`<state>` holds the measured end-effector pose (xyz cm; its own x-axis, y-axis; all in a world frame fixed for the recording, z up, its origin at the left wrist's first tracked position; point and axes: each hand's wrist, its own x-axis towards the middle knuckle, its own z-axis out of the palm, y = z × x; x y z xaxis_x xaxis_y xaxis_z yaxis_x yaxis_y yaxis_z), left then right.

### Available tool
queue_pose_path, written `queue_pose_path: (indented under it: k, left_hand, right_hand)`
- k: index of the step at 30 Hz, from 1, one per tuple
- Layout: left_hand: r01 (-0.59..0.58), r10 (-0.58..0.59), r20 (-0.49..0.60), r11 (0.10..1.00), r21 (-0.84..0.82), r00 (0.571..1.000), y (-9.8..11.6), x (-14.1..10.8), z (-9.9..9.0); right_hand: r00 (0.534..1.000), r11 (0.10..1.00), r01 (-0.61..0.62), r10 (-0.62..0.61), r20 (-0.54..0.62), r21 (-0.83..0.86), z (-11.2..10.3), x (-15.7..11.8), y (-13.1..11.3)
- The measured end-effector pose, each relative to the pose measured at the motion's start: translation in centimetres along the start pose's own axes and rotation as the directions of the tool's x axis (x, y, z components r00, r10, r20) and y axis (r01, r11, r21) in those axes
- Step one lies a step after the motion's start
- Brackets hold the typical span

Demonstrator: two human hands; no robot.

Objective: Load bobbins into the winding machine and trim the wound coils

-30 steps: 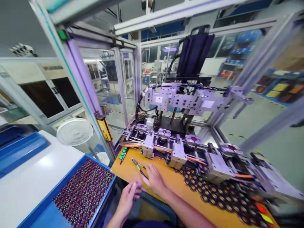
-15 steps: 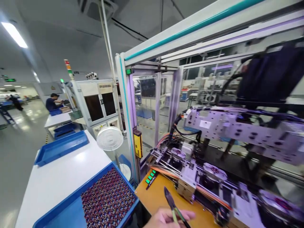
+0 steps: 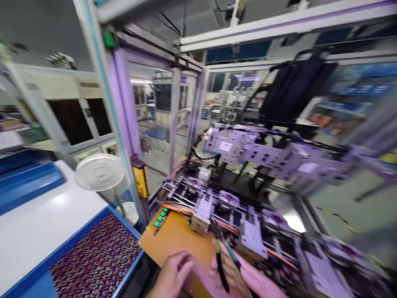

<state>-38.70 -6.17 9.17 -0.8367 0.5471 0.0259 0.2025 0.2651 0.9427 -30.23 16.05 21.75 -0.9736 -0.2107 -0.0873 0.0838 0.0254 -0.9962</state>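
Observation:
My left hand is above the orange-yellow work surface, fingers half curled and the thumb apart, with nothing seen between them. To its right my right hand is closed around a pair of pliers. Their dark jaws point up and away, towards the row of metal fixtures. One handle looks dark and yellow-green, the other teal. Both hands are somewhat blurred.
A strip of green buttons lies on the surface's left part. Further left, a blue tray holds many small dark red parts, beside a white table. A white fan and a machine frame post stand behind.
The view has swung right, so the machine sits further left in the picture. Two hands now show where only one was seen, and the pliers' jaws are by the fixtures.

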Motion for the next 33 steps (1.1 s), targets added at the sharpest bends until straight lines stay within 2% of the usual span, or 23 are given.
queue_pose_path:
  k: [2, 6, 11, 14, 17, 20, 23, 26, 29, 33]
  left_hand:
    - [-0.021, 0.030, -0.077, 0.992, 0.121, 0.997, -2.2, 0.4, 0.0]
    - [-0.167, 0.226, -0.154, 0.932, 0.323, 0.962, -5.5, 1.5, 0.0]
    - [-0.328, 0.462, -0.156, 0.792, 0.515, 0.873, -6.8, 2.8, 0.5]
    - [-0.380, 0.546, -0.128, 0.714, 0.588, 0.828, -7.5, 3.2, 0.4]
    - [-0.420, 0.602, -0.095, 0.653, 0.631, 0.793, -8.5, 3.4, 0.0]
    - [-0.411, 0.620, -0.102, 0.625, 0.663, 0.778, -9.3, 3.4, 0.0]
    - [-0.355, 0.588, -0.133, 0.637, 0.684, 0.797, -9.4, 3.5, 0.4]
    - [-0.307, 0.563, -0.170, 0.652, 0.693, 0.809, -9.1, 3.6, 0.9]
    - [-0.309, 0.566, -0.181, 0.658, 0.687, 0.804, -8.8, 3.7, 1.1]
    - [-0.347, 0.574, -0.153, 0.662, 0.664, 0.804, -8.6, 3.9, 0.8]
  right_hand:
    - [0.997, 1.000, -0.026, 0.026, -0.070, 0.008, -1.6, -0.1, -0.9]
    - [0.997, 0.998, -0.068, 0.068, -0.027, -0.005, -5.0, 2.3, -4.0]
    - [0.979, 0.980, -0.200, 0.200, -0.031, -0.004, -8.5, 7.1, -8.1]
    - [0.970, 0.970, -0.241, 0.241, -0.027, -0.004, -10.3, 10.3, -9.9]
    - [0.951, 0.949, -0.307, 0.309, 0.027, -0.077, -11.6, 13.8, -11.4]
    - [0.890, 0.880, -0.447, 0.455, 0.016, -0.160, -12.1, 17.4, -12.3]
    - [0.793, 0.754, -0.593, 0.608, -0.041, -0.283, -11.9, 20.7, -12.5]
    - [0.717, 0.647, -0.659, 0.694, -0.060, -0.384, -11.5, 23.0, -12.0]
    - [0.679, 0.598, -0.681, 0.732, -0.059, -0.422, -11.5, 24.3, -11.5]
    - [0.653, 0.568, -0.690, 0.756, -0.047, -0.449, -11.7, 24.8, -11.1]
